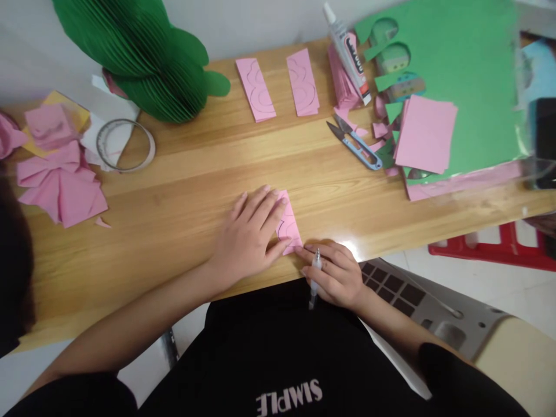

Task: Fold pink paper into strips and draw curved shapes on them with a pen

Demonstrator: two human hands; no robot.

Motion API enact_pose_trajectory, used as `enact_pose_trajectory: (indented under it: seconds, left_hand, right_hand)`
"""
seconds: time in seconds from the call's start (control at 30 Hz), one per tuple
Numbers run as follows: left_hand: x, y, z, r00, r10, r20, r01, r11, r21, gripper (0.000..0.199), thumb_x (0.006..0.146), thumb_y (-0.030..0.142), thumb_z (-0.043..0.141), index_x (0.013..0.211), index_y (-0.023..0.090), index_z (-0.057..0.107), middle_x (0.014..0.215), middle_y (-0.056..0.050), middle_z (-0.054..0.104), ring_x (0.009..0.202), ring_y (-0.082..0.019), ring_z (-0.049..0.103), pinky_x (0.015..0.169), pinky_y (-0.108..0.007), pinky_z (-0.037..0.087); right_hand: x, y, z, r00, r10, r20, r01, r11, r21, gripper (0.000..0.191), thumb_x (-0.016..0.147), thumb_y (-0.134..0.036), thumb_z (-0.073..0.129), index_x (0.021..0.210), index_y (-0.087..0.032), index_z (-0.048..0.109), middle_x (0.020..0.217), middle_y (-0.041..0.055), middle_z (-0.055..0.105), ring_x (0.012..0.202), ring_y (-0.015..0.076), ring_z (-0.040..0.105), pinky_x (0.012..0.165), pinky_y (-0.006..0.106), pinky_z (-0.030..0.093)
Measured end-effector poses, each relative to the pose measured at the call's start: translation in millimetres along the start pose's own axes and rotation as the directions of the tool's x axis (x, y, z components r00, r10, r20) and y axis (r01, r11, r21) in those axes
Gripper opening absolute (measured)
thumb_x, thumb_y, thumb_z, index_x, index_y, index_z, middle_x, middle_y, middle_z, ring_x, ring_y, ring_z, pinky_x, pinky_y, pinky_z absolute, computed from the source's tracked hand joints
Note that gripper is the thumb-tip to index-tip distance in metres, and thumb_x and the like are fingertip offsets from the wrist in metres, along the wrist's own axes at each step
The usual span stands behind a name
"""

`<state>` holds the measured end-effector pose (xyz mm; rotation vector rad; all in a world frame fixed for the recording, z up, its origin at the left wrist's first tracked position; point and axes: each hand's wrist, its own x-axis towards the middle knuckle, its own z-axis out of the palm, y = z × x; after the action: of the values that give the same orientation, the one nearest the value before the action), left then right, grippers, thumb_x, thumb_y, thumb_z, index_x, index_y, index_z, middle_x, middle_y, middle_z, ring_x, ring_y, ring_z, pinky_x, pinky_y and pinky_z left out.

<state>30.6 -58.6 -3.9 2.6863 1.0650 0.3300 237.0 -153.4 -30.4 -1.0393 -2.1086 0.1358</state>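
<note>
Under the fingers of my left hand [249,234] lies a small folded pink paper [292,227] with curved pen lines on it. That hand is spread flat and presses the paper to the table near its front edge. My right hand [336,275] is closed around a clear pen [316,266], its tip pointing up and away from the paper. A fingertip of the right hand touches the paper's lower corner. Farther back lie two similar pink strips, a left one [256,90] and a right one [303,83], both with scalloped outlines drawn on them.
Blue thread snips [356,142] lie beside paper scraps, with a glue tube [347,52] behind them. Pink squares [426,134] rest on green sheets [473,75] at right. At left are a tape roll [151,145], pink folded paper [65,185] and a green pleated paper shape [143,63].
</note>
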Motion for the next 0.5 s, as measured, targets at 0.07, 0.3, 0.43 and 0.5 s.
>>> enact_pose_trajectory:
  seconds: [0.07, 0.3, 0.43, 0.5]
  left_hand:
    - [0.1, 0.2, -0.1, 1.0, 0.0, -0.008, 0.0, 1.0, 0.006, 0.059, 0.095, 0.046, 0.052, 0.141, 0.009, 0.048, 0.142, -0.019, 0.056, 0.138, -0.035, 0.044, 0.115, -0.052, 0.032]
    - [0.9, 0.4, -0.1, 1.0, -0.002, -0.005, 0.002, 1.0, -0.024, 0.058, 0.094, 0.044, 0.053, 0.141, 0.009, 0.048, 0.142, -0.019, 0.055, 0.139, -0.035, 0.044, 0.115, -0.053, 0.032]
    - [1.1, 0.4, -0.6, 1.0, 0.002, -0.004, -0.003, 1.0, -0.01, 0.058, 0.093, 0.043, 0.054, 0.14, 0.009, 0.049, 0.142, -0.019, 0.056, 0.138, -0.035, 0.044, 0.114, -0.053, 0.033]
    - [1.2, 0.2, -0.9, 1.0, 0.005, -0.004, -0.005, 1.0, -0.019, 0.058, 0.093, 0.043, 0.055, 0.14, 0.008, 0.049, 0.142, -0.019, 0.055, 0.138, -0.035, 0.044, 0.114, -0.053, 0.033]
  right_hand:
    - [-0.3, -0.2, 0.1, 1.0, -0.005, 0.006, 0.005, 1.0, 0.002, 0.01, 0.087, -0.01, 0.062, 0.092, -0.018, 0.063, 0.104, 0.0109, 0.077, 0.107, 0.0239, 0.067, 0.082, 0.041, 0.06]
    - [-0.6, -0.4, 0.0, 1.0, 0.009, 0.011, -0.009, 1.0, -0.007, 0.011, 0.088, -0.011, 0.061, 0.093, -0.02, 0.062, 0.106, 0.0092, 0.077, 0.109, 0.0226, 0.067, 0.082, 0.04, 0.06]
    - [0.2, -0.6, 0.3, 1.0, 0.008, 0.002, -0.008, 1.0, -0.011, 0.009, 0.09, -0.012, 0.059, 0.092, -0.02, 0.062, 0.105, 0.0097, 0.077, 0.106, 0.0221, 0.068, 0.08, 0.039, 0.06]
    - [0.1, -0.7, 0.6, 1.0, 0.003, -0.005, -0.003, 1.0, -0.004, 0.009, 0.089, -0.01, 0.06, 0.092, -0.018, 0.063, 0.104, 0.0112, 0.077, 0.106, 0.0231, 0.068, 0.081, 0.04, 0.059]
